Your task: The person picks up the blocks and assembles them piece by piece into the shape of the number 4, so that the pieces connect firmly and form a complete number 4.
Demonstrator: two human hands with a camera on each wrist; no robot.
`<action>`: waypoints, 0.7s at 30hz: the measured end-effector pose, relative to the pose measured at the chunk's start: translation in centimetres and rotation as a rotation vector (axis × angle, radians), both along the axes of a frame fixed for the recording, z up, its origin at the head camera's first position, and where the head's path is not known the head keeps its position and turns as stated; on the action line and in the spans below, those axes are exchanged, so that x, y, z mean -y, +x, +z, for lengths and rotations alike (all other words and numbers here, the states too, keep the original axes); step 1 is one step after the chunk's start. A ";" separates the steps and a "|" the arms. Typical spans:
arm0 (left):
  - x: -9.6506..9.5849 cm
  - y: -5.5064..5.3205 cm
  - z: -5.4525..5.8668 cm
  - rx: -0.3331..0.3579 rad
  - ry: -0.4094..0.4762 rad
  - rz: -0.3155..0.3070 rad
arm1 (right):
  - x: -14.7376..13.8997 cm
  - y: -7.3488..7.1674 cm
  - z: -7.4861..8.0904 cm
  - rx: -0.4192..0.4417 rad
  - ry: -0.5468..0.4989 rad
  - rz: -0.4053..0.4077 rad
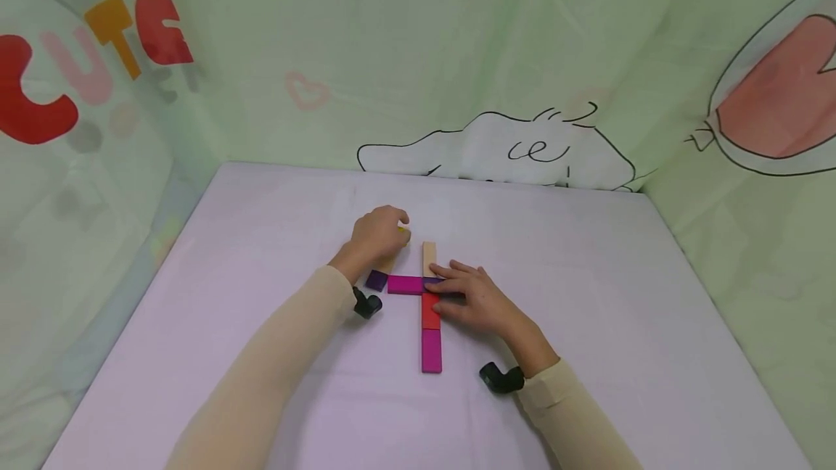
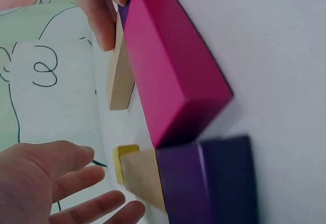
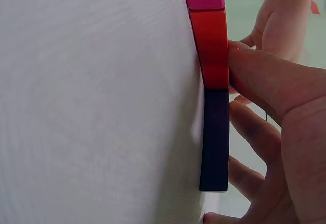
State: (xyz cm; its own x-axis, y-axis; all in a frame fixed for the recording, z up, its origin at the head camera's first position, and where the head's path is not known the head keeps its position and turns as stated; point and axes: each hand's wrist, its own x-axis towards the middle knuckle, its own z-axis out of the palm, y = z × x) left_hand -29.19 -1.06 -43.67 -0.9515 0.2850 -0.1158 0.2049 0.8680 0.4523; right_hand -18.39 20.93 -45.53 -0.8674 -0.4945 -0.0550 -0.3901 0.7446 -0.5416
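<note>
Coloured blocks lie end to end on the table. A red block (image 1: 430,316) and a magenta block (image 1: 431,351) run toward the person, and a pale wooden block (image 1: 428,254) points away. Another magenta block (image 1: 405,285) extends left. My right hand (image 1: 477,298) rests along the joint, its thumb at the red block's edge and its extended fingers by a dark purple block (image 3: 216,140). My left hand (image 1: 381,233) is over a yellow block (image 2: 120,165), with its fingers loosely spread. Beside that lie a second wooden block (image 2: 142,173) and another purple block (image 1: 376,280).
The white table (image 1: 588,274) has its far edge against a pale green printed curtain (image 1: 392,42). Dark wrist devices sit below both hands, one at the left wrist (image 1: 367,304) and one at the right wrist (image 1: 501,378).
</note>
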 end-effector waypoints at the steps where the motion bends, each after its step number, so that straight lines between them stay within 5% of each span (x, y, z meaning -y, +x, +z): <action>1: 0.3 0.1 -0.1 0.003 0.017 0.006 | 0.0 0.0 0.0 0.001 0.002 -0.002; 11: 4.5 1.8 -1.0 0.035 0.228 0.046 | 0.3 0.0 0.0 0.016 0.046 -0.015; 21: 5.9 5.1 -1.5 0.019 0.249 -0.006 | 0.6 -0.1 0.4 0.022 0.070 -0.013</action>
State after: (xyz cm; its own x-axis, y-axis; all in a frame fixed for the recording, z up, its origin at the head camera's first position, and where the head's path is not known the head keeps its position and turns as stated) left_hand -24.10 -6.96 -45.17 -0.9480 0.3127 -0.0596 0.1990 0.7283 0.6557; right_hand -18.49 20.32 -45.13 -0.8718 -0.4779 -0.1080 -0.3691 0.7856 -0.4966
